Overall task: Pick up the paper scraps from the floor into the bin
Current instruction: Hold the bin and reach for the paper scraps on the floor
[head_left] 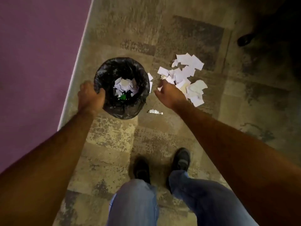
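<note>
While left hand (91, 97) clamps rim of bin (138, 95), grip closed on black liner, right hand (169, 94) hovers at near edge of paper scraps (184, 75); cannot tell whether its grip holds any. Scraps heaped on floor (162, 30) just right of bin; crumpled paper (125, 86) inside.

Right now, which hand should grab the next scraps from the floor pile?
Right. The right hand already reaches over the near edge of the paper scraps, while the left hand grips the bin rim, steadying it beside the pile.
</note>
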Demonstrator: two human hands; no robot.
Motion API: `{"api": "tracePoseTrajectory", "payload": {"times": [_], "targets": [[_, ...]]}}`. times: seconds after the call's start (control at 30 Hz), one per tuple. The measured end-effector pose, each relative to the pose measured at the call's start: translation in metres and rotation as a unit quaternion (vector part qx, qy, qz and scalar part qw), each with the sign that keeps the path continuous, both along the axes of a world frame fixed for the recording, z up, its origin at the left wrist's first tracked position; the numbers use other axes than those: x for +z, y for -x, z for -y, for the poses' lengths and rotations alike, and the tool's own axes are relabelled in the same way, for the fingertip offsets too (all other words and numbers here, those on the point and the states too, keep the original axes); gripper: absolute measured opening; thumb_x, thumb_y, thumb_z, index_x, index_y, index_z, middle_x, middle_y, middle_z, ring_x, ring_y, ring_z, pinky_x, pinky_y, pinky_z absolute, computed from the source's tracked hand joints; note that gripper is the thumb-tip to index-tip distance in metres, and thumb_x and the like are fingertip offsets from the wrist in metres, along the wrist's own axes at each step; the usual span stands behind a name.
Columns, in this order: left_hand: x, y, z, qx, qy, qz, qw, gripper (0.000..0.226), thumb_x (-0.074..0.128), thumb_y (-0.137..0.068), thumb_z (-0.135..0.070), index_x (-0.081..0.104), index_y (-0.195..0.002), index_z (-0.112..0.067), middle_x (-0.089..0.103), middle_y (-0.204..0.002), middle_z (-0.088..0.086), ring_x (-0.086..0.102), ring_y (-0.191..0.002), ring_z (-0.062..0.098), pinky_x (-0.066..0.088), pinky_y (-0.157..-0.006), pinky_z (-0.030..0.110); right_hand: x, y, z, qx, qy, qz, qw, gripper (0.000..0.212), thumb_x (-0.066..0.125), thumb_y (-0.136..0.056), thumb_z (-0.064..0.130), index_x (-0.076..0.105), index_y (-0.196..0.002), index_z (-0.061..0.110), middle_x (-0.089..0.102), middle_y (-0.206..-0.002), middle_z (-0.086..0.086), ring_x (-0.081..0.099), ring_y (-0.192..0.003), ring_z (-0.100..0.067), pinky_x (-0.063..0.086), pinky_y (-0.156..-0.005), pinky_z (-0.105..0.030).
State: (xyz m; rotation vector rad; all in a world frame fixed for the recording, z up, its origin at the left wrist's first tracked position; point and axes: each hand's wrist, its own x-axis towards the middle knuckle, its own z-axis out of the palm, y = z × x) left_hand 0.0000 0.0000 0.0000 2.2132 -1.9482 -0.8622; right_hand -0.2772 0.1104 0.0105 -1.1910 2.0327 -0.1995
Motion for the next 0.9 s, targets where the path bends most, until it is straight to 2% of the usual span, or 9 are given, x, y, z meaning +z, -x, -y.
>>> {"api": "tracePoseTrajectory", "payload": {"times": [0.1, 0.27, 0.37, 0.5, 0.6, 0.7, 0.8, 0.9], "targets": [[-0.041, -0.005, 0.015, 0.039, 0.019, -0.001, 0.999, 0.051, 0.06, -0.095, -0.038, 0.054, -0.134, -0.007, 0.053, -0.14, 0.018, 0.055, -0.127, 0.04, 0.047, -0.106, 0.047, -0.035, -0.005, 0.015, 0.043, 0.013, -0.035, 0.998, 0.048, 0.045, -0.104, 0.049, 0.055, -0.135, 0.015, 0.066, -0.134, -0.012, 0.064, -0.12, -0.034, 0.052, -0.096, -0.044], [-0.103, -0.02, 0.036, 0.046, 0.062, -0.012, 0.997, 0.052, 0.058, -0.099, -0.036, 0.052, -0.14, -0.005, 0.053, -0.142, 0.017, 0.053, -0.13, 0.035, 0.045, -0.107, 0.04, -0.085, -0.008, 0.048, 0.085, 0.048, -0.083, 0.992, 0.054, 0.038, -0.105, 0.056, 0.052, -0.136, 0.014, 0.067, -0.13, -0.015, 0.063, -0.121, -0.037, 0.049, -0.093, -0.046], [-0.135, -0.023, 0.046, 0.039, 0.067, -0.042, 0.996, 0.049, 0.054, -0.099, -0.041, 0.054, -0.135, -0.007, 0.058, -0.135, 0.017, 0.057, -0.125, 0.035, 0.045, -0.103, 0.038, -0.114, -0.007, 0.067, 0.075, 0.068, -0.077, 0.992, 0.055, 0.042, -0.103, 0.058, 0.052, -0.13, 0.01, 0.067, -0.125, -0.018, 0.063, -0.118, -0.039, 0.049, -0.091, -0.046], [-0.167, -0.021, 0.046, 0.062, 0.107, -0.086, 0.989, 0.049, 0.049, -0.102, -0.04, 0.053, -0.139, -0.008, 0.063, -0.134, 0.015, 0.06, -0.123, 0.032, 0.046, -0.1, 0.033, -0.148, -0.012, 0.078, 0.069, 0.075, -0.054, 0.993, 0.052, 0.055, -0.099, 0.051, 0.051, -0.13, 0.01, 0.067, -0.126, -0.017, 0.063, -0.118, -0.038, 0.05, -0.092, -0.044], [-0.184, -0.021, 0.039, 0.083, 0.144, -0.101, 0.981, 0.046, 0.049, -0.102, -0.036, 0.056, -0.138, -0.008, 0.066, -0.13, 0.015, 0.063, -0.118, 0.03, 0.048, -0.097, 0.031, -0.167, -0.018, 0.078, 0.027, 0.121, -0.025, 0.992, 0.044, 0.057, -0.097, 0.042, 0.056, -0.125, 0.009, 0.069, -0.119, -0.018, 0.064, -0.112, -0.039, 0.05, -0.087, -0.042], [-0.194, -0.033, 0.044, 0.079, 0.17, -0.111, 0.976, 0.036, 0.053, -0.1, -0.03, 0.062, -0.126, -0.007, 0.069, -0.121, 0.012, 0.065, -0.109, 0.022, 0.047, -0.089, 0.021, -0.179, -0.019, 0.081, 0.012, 0.172, -0.023, 0.985, 0.04, 0.056, -0.098, 0.039, 0.058, -0.124, 0.008, 0.07, -0.115, -0.018, 0.065, -0.109, -0.039, 0.049, -0.082, -0.04], [-0.197, -0.045, 0.06, 0.073, 0.192, -0.156, 0.966, 0.036, 0.055, -0.096, -0.035, 0.066, -0.123, -0.014, 0.072, -0.116, 0.002, 0.068, -0.107, 0.016, 0.054, -0.096, 0.026, -0.178, -0.017, 0.096, 0.032, 0.189, -0.022, 0.981, 0.038, 0.056, -0.099, 0.037, 0.06, -0.124, 0.008, 0.069, -0.117, -0.017, 0.064, -0.11, -0.038, 0.043, -0.076, -0.036], [-0.199, -0.05, 0.079, 0.097, 0.206, -0.173, 0.958, 0.038, 0.056, -0.095, -0.032, 0.067, -0.124, -0.009, 0.07, -0.113, -0.001, 0.068, -0.102, 0.012, 0.054, -0.094, 0.024, -0.173, -0.018, 0.12, 0.044, 0.205, -0.006, 0.978, 0.036, 0.058, -0.099, 0.035, 0.061, -0.125, 0.009, 0.069, -0.121, -0.016, 0.063, -0.112, -0.037, 0.045, -0.079, -0.035]]}}
